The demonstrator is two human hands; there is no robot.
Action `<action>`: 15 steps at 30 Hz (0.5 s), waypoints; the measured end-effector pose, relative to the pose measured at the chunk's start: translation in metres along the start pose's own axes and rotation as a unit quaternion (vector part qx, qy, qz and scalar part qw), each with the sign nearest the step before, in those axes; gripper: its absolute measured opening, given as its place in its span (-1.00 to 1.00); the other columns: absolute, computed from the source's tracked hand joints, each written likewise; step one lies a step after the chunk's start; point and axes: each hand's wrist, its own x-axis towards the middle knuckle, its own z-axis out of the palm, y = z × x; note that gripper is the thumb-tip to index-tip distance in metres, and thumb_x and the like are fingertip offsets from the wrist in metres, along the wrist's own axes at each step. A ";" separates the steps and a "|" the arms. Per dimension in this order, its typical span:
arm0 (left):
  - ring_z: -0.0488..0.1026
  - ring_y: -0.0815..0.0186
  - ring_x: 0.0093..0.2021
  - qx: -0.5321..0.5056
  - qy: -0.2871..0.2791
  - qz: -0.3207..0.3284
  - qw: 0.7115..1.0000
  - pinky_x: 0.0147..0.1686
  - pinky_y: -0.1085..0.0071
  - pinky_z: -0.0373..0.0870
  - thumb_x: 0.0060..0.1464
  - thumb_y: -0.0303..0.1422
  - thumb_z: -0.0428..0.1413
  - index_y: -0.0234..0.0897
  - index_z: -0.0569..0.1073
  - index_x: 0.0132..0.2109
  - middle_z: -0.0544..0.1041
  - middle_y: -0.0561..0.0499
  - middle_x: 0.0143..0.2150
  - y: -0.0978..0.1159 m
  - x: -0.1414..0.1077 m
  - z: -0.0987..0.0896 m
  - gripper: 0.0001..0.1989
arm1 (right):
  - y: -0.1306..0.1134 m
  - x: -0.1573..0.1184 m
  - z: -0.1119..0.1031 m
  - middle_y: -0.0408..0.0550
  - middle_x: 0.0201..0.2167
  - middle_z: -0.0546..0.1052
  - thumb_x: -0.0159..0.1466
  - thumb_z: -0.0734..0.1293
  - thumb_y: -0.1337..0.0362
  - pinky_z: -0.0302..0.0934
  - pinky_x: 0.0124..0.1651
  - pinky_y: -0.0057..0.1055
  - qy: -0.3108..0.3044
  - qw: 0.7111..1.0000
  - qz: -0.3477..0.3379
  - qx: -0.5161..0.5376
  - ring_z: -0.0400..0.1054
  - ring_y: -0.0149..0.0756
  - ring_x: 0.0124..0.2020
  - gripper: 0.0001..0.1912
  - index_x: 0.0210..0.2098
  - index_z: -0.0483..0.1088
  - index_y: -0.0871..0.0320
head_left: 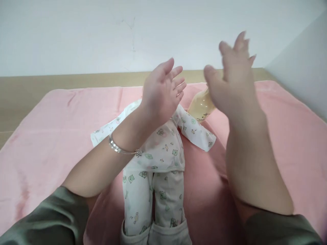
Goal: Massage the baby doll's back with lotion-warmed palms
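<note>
My left hand [163, 90] is raised over the upper part of a small white pajama top [166, 146], palm turned to the right and fingers stretched out. Nothing is in it, and it hides the neck end of the outfit. White pajama pants [168, 194] with the same green animal print extend toward me, their cuffs at the bottom edge. Whether a doll fills the clothes is hidden. My right hand [235, 75] is held up at the right, a little blurred, with its fingers spread and nothing in them. Partly behind it lies a shiny yellowish item [201, 105] with dark print.
A pink blanket [63, 115] lies under everything, with a fold to the right of the clothes. Beyond it shows a strip of wooden surface [102, 80], then a pale wall [76, 37]. Another wall [301, 64] rises on the right.
</note>
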 end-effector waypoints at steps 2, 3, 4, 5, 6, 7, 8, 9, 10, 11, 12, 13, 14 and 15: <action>0.32 0.09 0.50 -0.092 -0.021 -0.045 0.995 0.35 -0.02 0.51 0.47 -0.05 -0.61 -0.23 0.40 0.29 0.51 -0.11 0.30 0.012 0.023 0.014 -0.21 | -0.001 0.003 0.011 0.38 0.55 -0.04 0.45 0.02 0.03 -0.41 0.53 0.20 -0.020 0.998 0.002 -0.056 -0.24 0.06 0.61 -0.29 0.22 0.38 0.54; 0.34 0.09 0.49 -0.150 0.004 -0.092 0.984 0.35 -0.04 0.51 0.45 -0.08 -0.66 -0.28 0.40 0.27 0.52 -0.15 0.29 0.018 0.029 0.022 -0.17 | -0.001 0.003 0.016 0.35 0.50 0.13 0.42 -0.08 0.03 -0.35 0.51 0.20 -0.029 0.997 -0.011 -0.077 -0.07 0.02 0.57 -0.24 0.05 0.45 0.56; 0.36 0.07 0.47 -0.213 0.041 -0.130 0.967 0.36 -0.04 0.51 0.44 -0.07 -0.66 -0.32 0.39 0.27 0.53 -0.18 0.28 0.024 0.032 0.030 -0.17 | -0.002 0.003 0.020 0.28 0.43 0.30 0.41 -0.14 0.04 -0.33 0.52 0.20 -0.035 0.995 -0.026 -0.091 0.10 -0.05 0.52 -0.22 -0.08 0.49 0.53; 0.36 0.05 0.48 -0.270 0.057 -0.154 0.949 0.39 -0.04 0.50 0.45 -0.06 -0.59 -0.35 0.38 0.28 0.53 -0.19 0.30 0.030 0.031 0.037 -0.21 | -0.002 0.002 0.023 0.18 0.30 0.48 0.44 -0.14 0.05 -0.32 0.54 0.20 -0.041 0.993 -0.033 -0.104 0.28 -0.12 0.43 -0.24 -0.20 0.52 0.45; 0.33 0.02 0.50 -0.320 0.062 -0.163 0.931 0.42 -0.02 0.46 0.47 -0.04 -0.48 -0.38 0.36 0.31 0.51 -0.20 0.33 0.035 0.028 0.043 -0.27 | -0.003 0.001 0.025 0.08 0.14 0.62 0.49 -0.10 0.09 -0.29 0.56 0.22 -0.046 0.992 -0.032 -0.116 0.42 -0.17 0.32 -0.32 -0.31 0.51 0.33; 0.28 0.00 0.52 -0.359 0.066 -0.167 0.916 0.45 0.00 0.42 0.47 -0.05 -0.38 -0.41 0.31 0.37 0.48 -0.20 0.36 0.038 0.022 0.047 -0.32 | -0.004 0.000 0.026 0.01 -0.04 0.69 0.52 -0.03 0.16 -0.25 0.58 0.25 -0.048 0.991 -0.028 -0.124 0.53 -0.19 0.20 -0.42 -0.42 0.45 0.21; 0.23 -0.01 0.54 -0.387 0.067 -0.172 0.904 0.48 0.02 0.36 0.46 -0.07 -0.28 -0.41 0.25 0.42 0.44 -0.19 0.41 0.041 0.013 0.049 -0.35 | -0.006 -0.001 0.026 -0.03 -0.22 0.69 0.53 0.02 0.23 -0.20 0.58 0.28 -0.050 0.990 -0.022 -0.128 0.58 -0.19 0.08 -0.48 -0.50 0.34 0.13; 0.17 -0.01 0.57 -0.404 0.069 -0.179 0.894 0.51 0.04 0.31 0.45 -0.09 -0.21 -0.40 0.18 0.48 0.40 -0.19 0.45 0.043 0.004 0.050 -0.35 | -0.008 -0.002 0.025 -0.06 -0.36 0.64 0.53 0.04 0.28 -0.15 0.57 0.31 -0.052 0.990 -0.013 -0.133 0.59 -0.18 -0.03 -0.51 -0.54 0.22 0.10; 0.11 -0.01 0.59 -0.411 0.073 -0.191 0.888 0.53 0.05 0.26 0.44 -0.12 -0.17 -0.37 0.11 0.52 0.35 -0.18 0.49 0.044 -0.007 0.048 -0.34 | -0.010 -0.002 0.023 -0.08 -0.46 0.56 0.52 0.05 0.31 -0.10 0.56 0.32 -0.055 0.988 0.001 -0.141 0.57 -0.17 -0.11 -0.53 -0.56 0.13 0.09; 0.08 0.00 0.60 -0.411 0.077 -0.206 0.885 0.55 0.06 0.21 0.42 -0.15 -0.14 -0.33 0.06 0.55 0.30 -0.18 0.52 0.045 -0.018 0.044 -0.32 | -0.013 -0.001 0.022 -0.10 -0.52 0.47 0.52 0.05 0.31 -0.05 0.54 0.31 -0.062 0.987 0.019 -0.149 0.55 -0.17 -0.17 -0.53 -0.56 0.08 0.08; 0.05 0.01 0.61 -0.407 0.078 -0.217 0.884 0.56 0.06 0.17 0.41 -0.16 -0.10 -0.29 0.03 0.57 0.26 -0.17 0.55 0.047 -0.030 0.039 -0.30 | -0.015 -0.001 0.021 -0.12 -0.56 0.38 0.52 0.05 0.29 0.03 0.50 0.28 -0.069 0.985 0.041 -0.154 0.52 -0.17 -0.20 -0.52 -0.57 0.06 0.08; 0.04 0.01 0.61 -0.398 0.079 -0.226 0.886 0.57 0.06 0.14 0.39 -0.18 -0.08 -0.27 0.01 0.58 0.24 -0.17 0.56 0.048 -0.041 0.032 -0.29 | -0.018 0.001 0.020 -0.13 -0.59 0.30 0.52 0.06 0.26 0.13 0.44 0.24 -0.076 0.983 0.065 -0.156 0.49 -0.15 -0.22 -0.51 -0.57 0.05 0.08; 0.05 0.01 0.61 -0.390 0.082 -0.230 0.888 0.57 0.05 0.12 0.38 -0.20 -0.07 -0.26 0.01 0.58 0.24 -0.20 0.56 0.051 -0.053 0.023 -0.28 | -0.021 0.002 0.019 -0.13 -0.61 0.24 0.52 0.07 0.22 0.24 0.34 0.19 -0.084 0.980 0.090 -0.155 0.46 -0.13 -0.25 -0.50 -0.58 0.04 0.07; 0.08 0.01 0.60 -0.383 0.086 -0.231 0.890 0.56 0.04 0.13 0.38 -0.21 -0.08 -0.29 0.01 0.58 0.26 -0.23 0.54 0.053 -0.064 0.013 -0.28 | -0.024 0.004 0.018 -0.14 -0.62 0.18 0.51 0.09 0.18 0.33 0.22 0.13 -0.092 0.977 0.115 -0.153 0.43 -0.12 -0.27 -0.50 -0.59 0.04 0.07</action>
